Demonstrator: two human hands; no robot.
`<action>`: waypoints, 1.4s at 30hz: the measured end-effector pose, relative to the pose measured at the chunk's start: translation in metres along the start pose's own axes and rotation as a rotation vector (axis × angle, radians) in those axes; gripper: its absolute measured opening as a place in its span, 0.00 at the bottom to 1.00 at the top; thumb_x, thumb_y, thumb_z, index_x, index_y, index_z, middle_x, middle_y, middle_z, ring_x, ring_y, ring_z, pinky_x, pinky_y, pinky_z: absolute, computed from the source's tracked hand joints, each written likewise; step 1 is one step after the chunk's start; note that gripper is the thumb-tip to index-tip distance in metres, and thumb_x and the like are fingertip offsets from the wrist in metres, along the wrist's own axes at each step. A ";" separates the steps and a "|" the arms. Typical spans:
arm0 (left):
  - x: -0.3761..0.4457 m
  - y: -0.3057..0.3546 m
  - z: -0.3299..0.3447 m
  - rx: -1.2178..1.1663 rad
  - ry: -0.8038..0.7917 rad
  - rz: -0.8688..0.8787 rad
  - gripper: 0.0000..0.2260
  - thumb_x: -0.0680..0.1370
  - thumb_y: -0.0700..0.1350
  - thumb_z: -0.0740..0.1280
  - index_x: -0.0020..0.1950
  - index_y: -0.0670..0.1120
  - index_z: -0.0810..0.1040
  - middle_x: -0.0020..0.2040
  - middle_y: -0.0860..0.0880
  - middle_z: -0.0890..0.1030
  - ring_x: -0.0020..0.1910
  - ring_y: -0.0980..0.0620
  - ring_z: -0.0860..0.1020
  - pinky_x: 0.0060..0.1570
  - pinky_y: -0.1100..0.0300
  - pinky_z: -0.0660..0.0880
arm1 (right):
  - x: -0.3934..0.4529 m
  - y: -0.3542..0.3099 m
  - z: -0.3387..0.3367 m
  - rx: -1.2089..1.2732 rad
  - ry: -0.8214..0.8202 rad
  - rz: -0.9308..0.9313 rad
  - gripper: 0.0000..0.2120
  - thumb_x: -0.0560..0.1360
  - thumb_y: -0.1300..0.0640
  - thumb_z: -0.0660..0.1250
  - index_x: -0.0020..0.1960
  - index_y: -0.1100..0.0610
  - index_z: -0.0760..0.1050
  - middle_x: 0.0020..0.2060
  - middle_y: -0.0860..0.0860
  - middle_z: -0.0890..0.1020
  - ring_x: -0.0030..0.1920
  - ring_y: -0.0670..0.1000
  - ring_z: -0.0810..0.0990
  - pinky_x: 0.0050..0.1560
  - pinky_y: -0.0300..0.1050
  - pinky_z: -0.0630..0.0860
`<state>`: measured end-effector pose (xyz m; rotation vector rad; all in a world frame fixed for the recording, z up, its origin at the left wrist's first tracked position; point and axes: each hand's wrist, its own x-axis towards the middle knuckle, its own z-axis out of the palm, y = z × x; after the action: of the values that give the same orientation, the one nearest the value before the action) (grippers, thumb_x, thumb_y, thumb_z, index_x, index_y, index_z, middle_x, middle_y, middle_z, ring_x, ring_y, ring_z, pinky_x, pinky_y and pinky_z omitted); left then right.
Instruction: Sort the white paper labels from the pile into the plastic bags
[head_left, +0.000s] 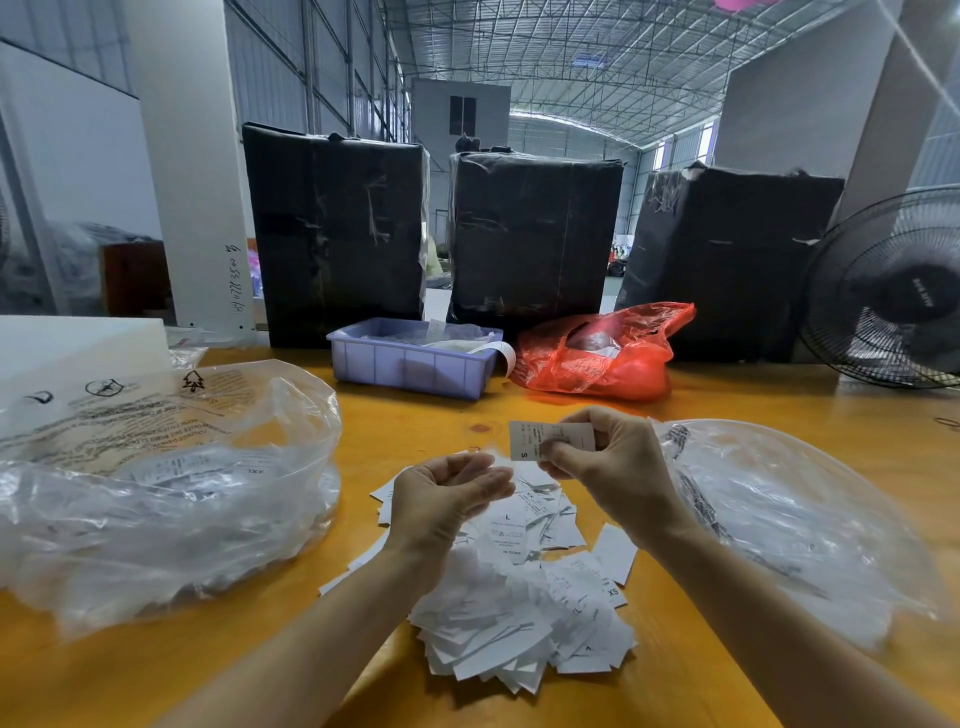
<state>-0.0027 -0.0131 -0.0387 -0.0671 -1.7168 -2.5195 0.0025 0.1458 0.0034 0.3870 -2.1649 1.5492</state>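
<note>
Head view only. Right hand (605, 457) pinches a white size label (540, 439) between thumb and fingertips, held up above the pile, printed face toward the camera, "S" readable at its lower left corner. Left hand (447, 493) sits just left of and slightly below it, palm up, fingers loosely curled, holding nothing that I can see; the two hands are close but not touching.

Pile of white labels (519, 597) lies on the orange table (415, 415) directly under and toward the camera from both hands, still large; L and XS tags visible in it. Clear plastic bag (156, 493) lies left of the left hand, mouth open toward the hands, labels inside, one reading XXL. Second clear plastic bag (779, 519) lies right of the right hand; contents hard to make out.

Beyond the hands: lilac plastic bin (405, 364), red plastic bag (597, 353), three black-wrapped cartons (530, 234), a fan (893, 291) at far right.

Step, as I read it: size check on the picked label, early-to-mid sort. Next move needs a bag decision for "S". Can't tell which bag takes S; the left one shows XXL, so probably the right. Then drop it through the mouth and pick a single label, not a clump.
</note>
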 end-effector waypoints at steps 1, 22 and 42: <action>0.000 0.000 0.000 -0.002 0.001 -0.002 0.18 0.62 0.36 0.76 0.50 0.38 0.79 0.50 0.39 0.83 0.36 0.50 0.84 0.32 0.68 0.76 | 0.000 0.000 -0.001 0.017 0.003 0.009 0.06 0.70 0.70 0.71 0.39 0.62 0.77 0.36 0.59 0.82 0.36 0.58 0.83 0.40 0.53 0.82; -0.002 0.001 0.001 0.030 -0.011 -0.016 0.18 0.59 0.42 0.76 0.46 0.40 0.79 0.38 0.46 0.85 0.34 0.51 0.84 0.41 0.61 0.75 | 0.000 0.001 -0.001 -0.034 -0.071 0.038 0.08 0.70 0.71 0.70 0.40 0.61 0.75 0.36 0.56 0.81 0.36 0.57 0.83 0.40 0.50 0.82; -0.004 0.001 0.002 0.057 -0.052 0.000 0.17 0.59 0.42 0.75 0.45 0.42 0.79 0.37 0.46 0.85 0.35 0.53 0.84 0.39 0.63 0.74 | 0.002 -0.003 -0.008 -0.114 -0.196 0.031 0.06 0.69 0.65 0.73 0.44 0.67 0.80 0.37 0.63 0.83 0.35 0.56 0.82 0.37 0.48 0.79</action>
<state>0.0012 -0.0113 -0.0377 -0.1298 -1.8066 -2.4889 0.0040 0.1528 0.0088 0.4876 -2.4070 1.4480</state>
